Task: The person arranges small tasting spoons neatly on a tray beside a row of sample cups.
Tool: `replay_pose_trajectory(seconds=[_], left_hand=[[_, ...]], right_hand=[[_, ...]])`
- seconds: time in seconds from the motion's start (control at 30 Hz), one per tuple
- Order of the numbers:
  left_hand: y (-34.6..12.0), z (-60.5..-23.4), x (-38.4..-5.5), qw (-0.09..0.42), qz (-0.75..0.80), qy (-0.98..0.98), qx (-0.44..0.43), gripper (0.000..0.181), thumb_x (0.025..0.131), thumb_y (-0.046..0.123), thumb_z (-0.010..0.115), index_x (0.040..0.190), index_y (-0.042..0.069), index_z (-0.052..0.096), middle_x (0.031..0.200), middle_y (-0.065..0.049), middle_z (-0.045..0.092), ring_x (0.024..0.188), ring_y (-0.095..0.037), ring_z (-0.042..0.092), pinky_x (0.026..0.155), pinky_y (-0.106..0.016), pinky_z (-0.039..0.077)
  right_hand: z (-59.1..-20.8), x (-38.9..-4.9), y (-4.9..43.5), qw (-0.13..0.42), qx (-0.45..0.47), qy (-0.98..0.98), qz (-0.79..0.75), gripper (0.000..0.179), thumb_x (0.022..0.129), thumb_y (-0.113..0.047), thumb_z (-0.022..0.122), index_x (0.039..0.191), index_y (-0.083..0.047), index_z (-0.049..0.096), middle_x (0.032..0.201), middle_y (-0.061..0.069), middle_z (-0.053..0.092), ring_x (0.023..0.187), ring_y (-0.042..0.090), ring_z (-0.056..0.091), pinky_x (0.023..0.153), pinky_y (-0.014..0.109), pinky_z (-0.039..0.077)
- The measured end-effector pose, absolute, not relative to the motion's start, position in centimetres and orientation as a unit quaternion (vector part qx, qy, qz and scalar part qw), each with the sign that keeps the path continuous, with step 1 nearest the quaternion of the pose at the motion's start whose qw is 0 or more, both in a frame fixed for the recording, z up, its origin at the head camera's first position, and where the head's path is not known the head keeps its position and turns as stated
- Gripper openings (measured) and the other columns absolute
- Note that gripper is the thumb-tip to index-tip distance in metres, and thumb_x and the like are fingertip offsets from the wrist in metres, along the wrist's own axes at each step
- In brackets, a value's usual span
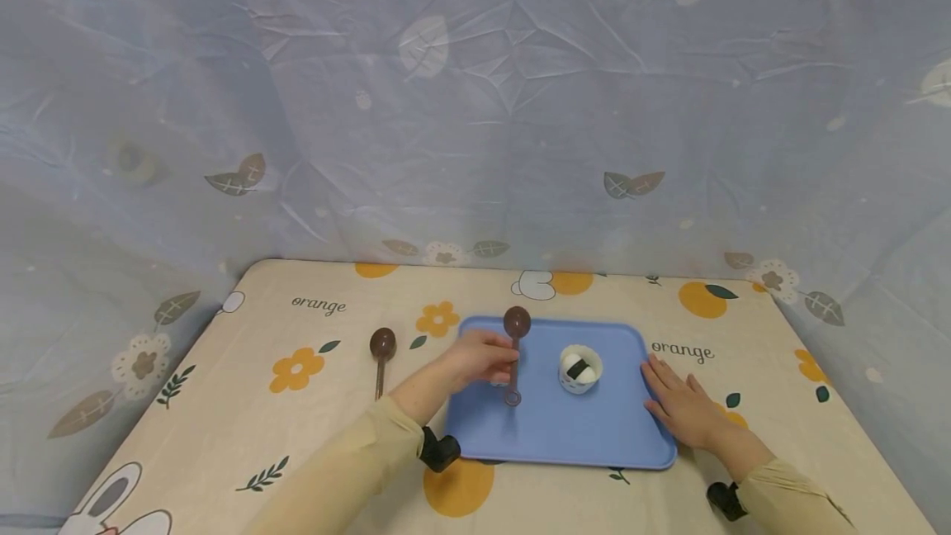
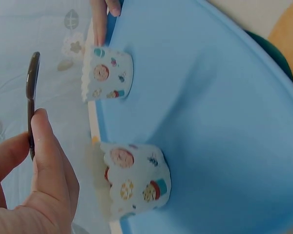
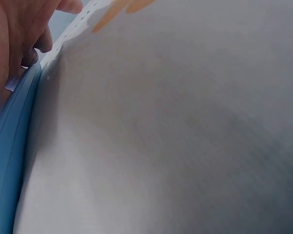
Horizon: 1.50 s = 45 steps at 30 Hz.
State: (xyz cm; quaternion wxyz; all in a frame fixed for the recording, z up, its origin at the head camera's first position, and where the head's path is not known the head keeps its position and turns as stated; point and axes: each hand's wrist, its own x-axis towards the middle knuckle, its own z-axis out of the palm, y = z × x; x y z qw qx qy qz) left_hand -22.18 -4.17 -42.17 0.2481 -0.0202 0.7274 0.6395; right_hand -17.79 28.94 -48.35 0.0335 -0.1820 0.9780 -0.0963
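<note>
My left hand (image 1: 481, 356) pinches a brown spoon (image 1: 517, 322) by its handle between thumb and fingers. The spoon hangs over the left part of a blue tray (image 1: 587, 434), bowl pointing to the far side. Under it stands a printed paper cup (image 2: 136, 187), mostly hidden in the head view by hand and spoon; something reddish shows inside. To the right on the tray, another printed paper cup (image 1: 576, 387) holds a white rice ball (image 1: 584, 374) with a black strip. My right hand (image 1: 679, 404) rests with extended fingers on the tray's right edge.
Left of the tray, a second brown spoon (image 1: 382, 343) lies on the patterned tablecloth (image 1: 245, 411), its handle partly covered by my left forearm. A grey-blue patterned curtain (image 1: 475, 106) closes off the back and sides of the table.
</note>
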Motion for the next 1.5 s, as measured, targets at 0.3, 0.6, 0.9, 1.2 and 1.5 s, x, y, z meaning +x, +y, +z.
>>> replay_pose_trajectory(seconds=[0.3, 0.6, 0.9, 1.2, 1.5], left_hand=[[-3.1, -42.6, -21.6, 0.242, 0.628, 0.739, -0.028, 0.024, 0.087, 0.004, 0.06, 0.108, -0.007, 0.059, 0.08, -0.006, 0.062, 0.064, -0.008, 0.059, 0.064, -0.023, 0.058], [-2.6, -43.1, -21.3, 0.25, 0.627, 0.738, -0.015, 0.026, 0.087, 0.002, 0.058, 0.11, -0.009, 0.057, 0.083, -0.008, 0.062, 0.067, -0.009, 0.06, 0.069, -0.025, 0.059], [-2.1, -43.3, -20.9, 0.245, 0.628, 0.738, 0.016, 0.027, 0.084, -0.002, 0.058, 0.109, -0.013, 0.057, 0.09, -0.016, 0.066, 0.066, -0.009, 0.061, 0.068, -0.025, 0.059], [-1.4, -44.0, -20.4, 0.235, 0.633, 0.738, 0.015, 0.025, 0.083, -0.005, 0.059, 0.106, -0.013, 0.058, 0.088, -0.014, 0.065, 0.064, -0.008, 0.06, 0.066, -0.026, 0.059], [-0.6, -44.1, -19.8, 0.213, 0.636, 0.742, 0.018, 0.028, 0.083, -0.005, 0.06, 0.11, -0.012, 0.056, 0.101, -0.025, 0.066, 0.063, -0.006, 0.058, 0.064, -0.024, 0.058]], right_hand=[[-48.4, -17.8, 28.9, 0.039, -0.182, 0.978, -0.097, 0.056, 0.095, -0.025, 0.05, 0.14, 0.005, 0.033, 0.148, 0.026, 0.027, 0.135, 0.044, 0.029, 0.105, 0.069, 0.022], [-48.4, -17.8, 28.9, 0.034, -0.185, 0.977, -0.097, 0.056, 0.094, -0.024, 0.05, 0.139, 0.005, 0.034, 0.148, 0.026, 0.028, 0.135, 0.044, 0.029, 0.104, 0.069, 0.023], [-48.7, -17.8, 29.0, 0.037, -0.18, 0.979, -0.094, 0.057, 0.094, -0.024, 0.05, 0.14, 0.004, 0.033, 0.149, 0.025, 0.027, 0.136, 0.043, 0.028, 0.105, 0.069, 0.022], [-48.6, -17.8, 29.1, 0.039, -0.184, 0.977, -0.096, 0.057, 0.095, -0.025, 0.049, 0.14, 0.004, 0.033, 0.149, 0.025, 0.027, 0.135, 0.044, 0.028, 0.105, 0.069, 0.022], [-48.6, -17.9, 29.1, 0.039, -0.184, 0.978, -0.093, 0.057, 0.095, -0.026, 0.049, 0.14, 0.005, 0.033, 0.149, 0.026, 0.027, 0.135, 0.044, 0.029, 0.104, 0.069, 0.023]])
